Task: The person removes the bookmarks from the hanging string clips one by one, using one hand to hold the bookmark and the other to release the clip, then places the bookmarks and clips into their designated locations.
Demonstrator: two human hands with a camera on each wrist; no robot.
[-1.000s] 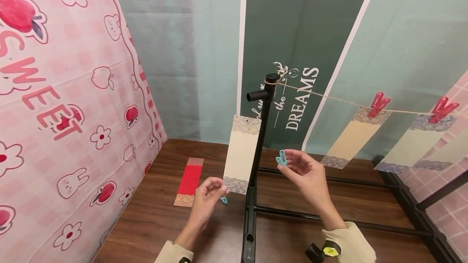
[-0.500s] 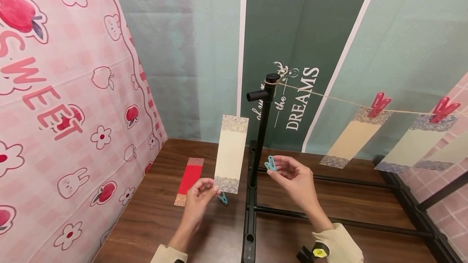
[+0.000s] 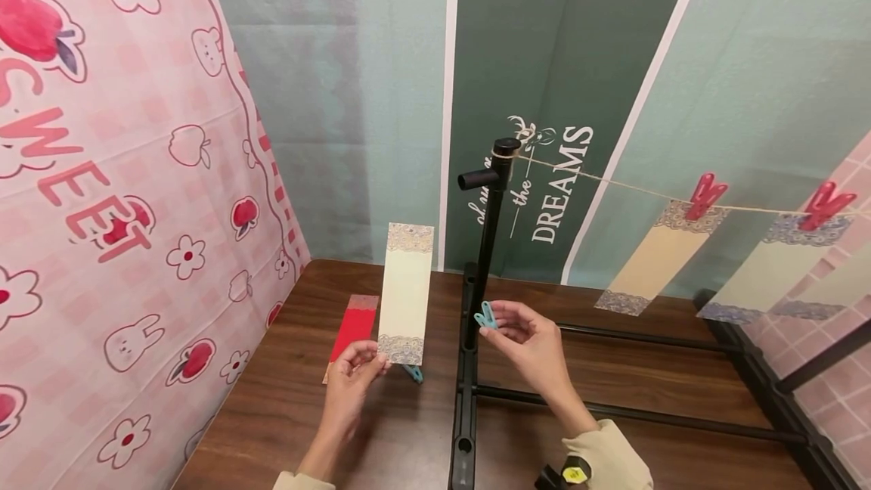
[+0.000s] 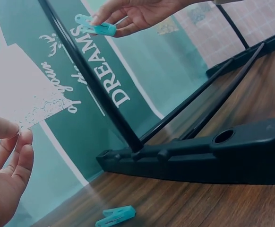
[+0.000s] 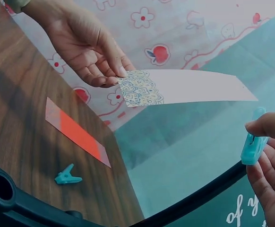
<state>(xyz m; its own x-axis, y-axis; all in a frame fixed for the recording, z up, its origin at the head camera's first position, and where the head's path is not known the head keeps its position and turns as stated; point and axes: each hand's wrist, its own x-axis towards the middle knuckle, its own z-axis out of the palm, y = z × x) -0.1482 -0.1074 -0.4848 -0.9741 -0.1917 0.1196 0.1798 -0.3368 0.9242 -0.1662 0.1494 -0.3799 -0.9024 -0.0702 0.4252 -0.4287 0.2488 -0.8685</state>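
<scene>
My left hand (image 3: 350, 384) pinches the lower left corner of a cream paper bookmark (image 3: 406, 293) with lace-patterned ends, which stands up above the table. Between the thumb and fingers of my right hand (image 3: 531, 342) is a light blue clothespin (image 3: 486, 316), beside the black upright post (image 3: 486, 248). A second blue clothespin (image 5: 68, 175) lies on the table, partly hidden by the cream bookmark in the head view. A red bookmark (image 3: 354, 325) with patterned ends lies on the wood at the left, its lower part behind my left hand.
A string (image 3: 612, 181) runs right from the post top. Red clothespins (image 3: 706, 196) hold a tan bookmark (image 3: 658, 257) and a pale bookmark (image 3: 758, 267) on it. Black rack bars (image 3: 633, 414) cross the brown table (image 3: 258, 414); a pink printed cloth (image 3: 150, 195) hangs at left.
My left hand has carried the cream bookmark leftward, away from the post and partly over the red one. My right hand has moved left and down with its clothespin.
</scene>
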